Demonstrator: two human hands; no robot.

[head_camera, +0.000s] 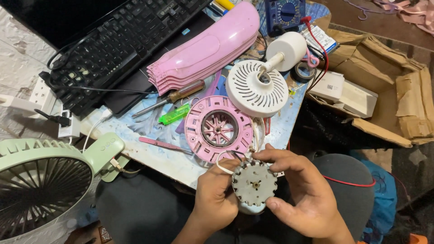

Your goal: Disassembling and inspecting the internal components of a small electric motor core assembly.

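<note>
Both hands meet over the lap around a small fan motor point(254, 184) — a toothed grey metal disc with a brass-coloured shaft hole at its middle and thin wires trailing off its upper edge. The left hand point(216, 195) grasps it from the near side, thumb pressed to the rim beside a white wire loop; the right hand point(302, 194) cups it from the other side, fingers curled over the top and thumb under the lower edge. Neither hand is loose.

Just above the hands, at the table's near edge, lies a pink round housing point(219, 129) with a spoked hub, and beyond it a white vented cover point(257, 88) on a stubby stem. A screwdriver point(174, 97), a green lighter point(174, 114) and a pink stack of blades point(205, 47) lie farther up and to the left; a pale green fan point(43, 187) stands well off the left hand.

Holding the motor by its rim — not by the wires — looks the sound way to turn it; the leads seem thin enough to tear at their joints.
</note>
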